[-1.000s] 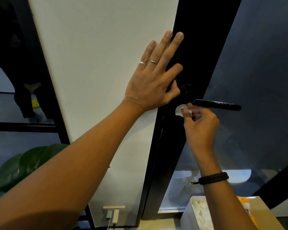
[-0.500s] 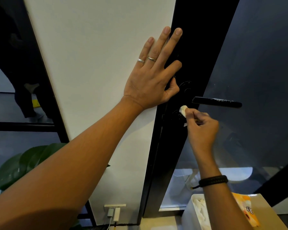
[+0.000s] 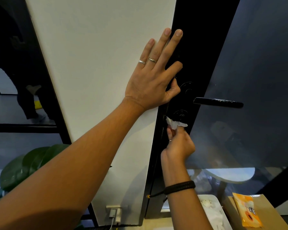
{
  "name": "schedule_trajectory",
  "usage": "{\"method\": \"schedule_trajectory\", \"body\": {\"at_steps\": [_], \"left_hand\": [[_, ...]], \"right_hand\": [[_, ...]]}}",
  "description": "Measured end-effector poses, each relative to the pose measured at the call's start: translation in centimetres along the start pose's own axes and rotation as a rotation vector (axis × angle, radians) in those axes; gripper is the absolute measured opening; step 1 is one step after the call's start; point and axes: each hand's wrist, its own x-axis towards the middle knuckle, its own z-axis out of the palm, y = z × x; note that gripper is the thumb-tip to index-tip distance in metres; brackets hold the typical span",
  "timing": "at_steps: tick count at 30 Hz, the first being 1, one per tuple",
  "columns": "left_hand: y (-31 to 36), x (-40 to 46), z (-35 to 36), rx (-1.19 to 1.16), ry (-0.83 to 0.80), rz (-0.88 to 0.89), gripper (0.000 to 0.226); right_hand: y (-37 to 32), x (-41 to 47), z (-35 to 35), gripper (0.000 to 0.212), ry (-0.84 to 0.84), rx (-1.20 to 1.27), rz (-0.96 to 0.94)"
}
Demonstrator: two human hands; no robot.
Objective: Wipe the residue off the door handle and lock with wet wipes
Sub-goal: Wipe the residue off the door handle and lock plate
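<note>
Right hand point(image 3: 177, 143) pinches wet wipe point(image 3: 175, 123) just below lock point(image 3: 180, 114) — handle point(image 3: 218, 102), horizontal, lies above; left hand point(image 3: 154, 77) flat, braced.

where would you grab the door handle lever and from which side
Grip the door handle along its free outer half, near the right tip, coming from the front with the fingers wrapping over the top. It is a slim horizontal bar standing clear of the door, and its pivot end sits close to the left hand and, lower, the right hand pinching the wet wipe.

Right hand point(image 3: 178, 145) w/ wipe point(image 3: 175, 123) dropped (below lock point(image 3: 180, 115)).
</note>
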Motion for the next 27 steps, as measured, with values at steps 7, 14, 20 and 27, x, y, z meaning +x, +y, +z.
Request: {"method": "schedule_trajectory", "body": {"at_steps": [7,14,20,27], "left_hand": [[-0.1,0.0,0.0,-0.012,0.003,0.001,0.030],[-0.1,0.2,0.1,-0.004,-0.007,-0.001,0.028],[-0.1,0.0,0.0,0.007,0.000,-0.005,0.027],[0.0,0.2,-0.2,-0.009,-0.001,-0.008,0.027]], "right_hand": [[-1.9,-1.0,1.5,0.014,-0.104,0.481,0.541],[-4.3,0.6,-0.5,0.030,-0.254,0.559,0.700],[-4.3,3.1,-1.9,0.012,-0.083,0.070,0.231],[-5.9,4.5,-0.4,0.017,-0.408,-0.789,-0.776]]}}
